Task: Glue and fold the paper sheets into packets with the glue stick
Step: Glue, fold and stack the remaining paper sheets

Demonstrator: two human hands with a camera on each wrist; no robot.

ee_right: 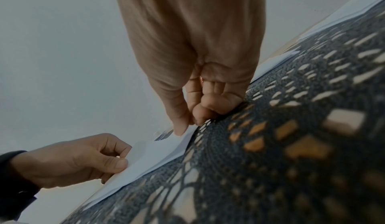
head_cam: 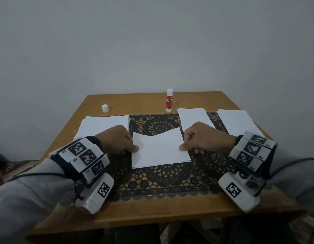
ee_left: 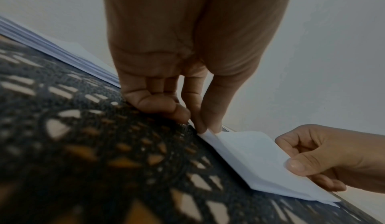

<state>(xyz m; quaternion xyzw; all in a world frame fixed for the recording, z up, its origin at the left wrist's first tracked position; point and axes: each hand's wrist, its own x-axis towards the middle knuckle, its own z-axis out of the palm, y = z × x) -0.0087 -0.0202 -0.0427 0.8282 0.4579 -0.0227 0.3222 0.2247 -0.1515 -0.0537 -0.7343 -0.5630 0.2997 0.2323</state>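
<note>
The paper sheet (head_cam: pixel 159 148) lies mid-worktop on the black lace mat (head_cam: pixel 163 180), long axis running left to right, its far edge bowed upward. The left hand (head_cam: pixel 115 140) pinches its left edge between thumb and curled fingers; the right hand (head_cam: pixel 203 138) pinches the right edge likewise. Three paper stacks sit around: one left (head_cam: pixel 103 125), two right (head_cam: pixel 195 118) (head_cam: pixel 238 121). One glue stick (head_cam: pixel 169 100) stands upright at the back, its cap (head_cam: pixel 105 108) well apart.

dim, flat light | soft shadows | head view bowed at edges | wrist views dark, foreground blurred
</note>
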